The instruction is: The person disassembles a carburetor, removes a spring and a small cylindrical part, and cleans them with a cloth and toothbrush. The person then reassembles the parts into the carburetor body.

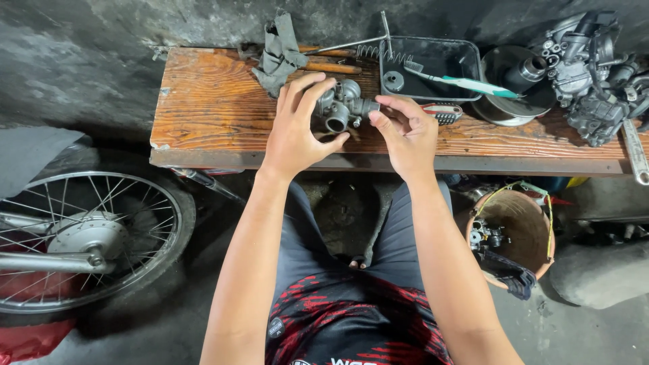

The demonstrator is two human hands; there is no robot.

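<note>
In the head view, much of the small grey metal carburettor [341, 106] at upper centre is hidden: the left hand [295, 128] covers its left side, fingers curled over the top and thumb underneath, so only the right half shows, with a round open bore facing down toward the camera and a short stub pointing right. The right hand [405, 132] meets that stub with its fingertips, thumb and forefinger pinched at its end; what they pinch, if anything separate, is too small to make out. So the left hand is clasped around the carburettor body and the right is closed lightly on its end, the part held just above the wooden bench [203, 108]. At far right a cluster of grey engine parts [591, 74] is cut off by the frame edge, as is a flat metal tool [635, 159] at the bench's end. At lower left a spoked wheel [88, 236] is partly out of frame. No package shows; the only lettering is on the red and black shirt [351, 321] at bottom centre, cut by the lower edge. A black tray [433, 57] at top centre holds a green-handled toothbrush [466, 83], with a grey rag [279, 51] to its left. A brown bucket [517, 233] at lower right holds small parts too dark to identify.
</note>
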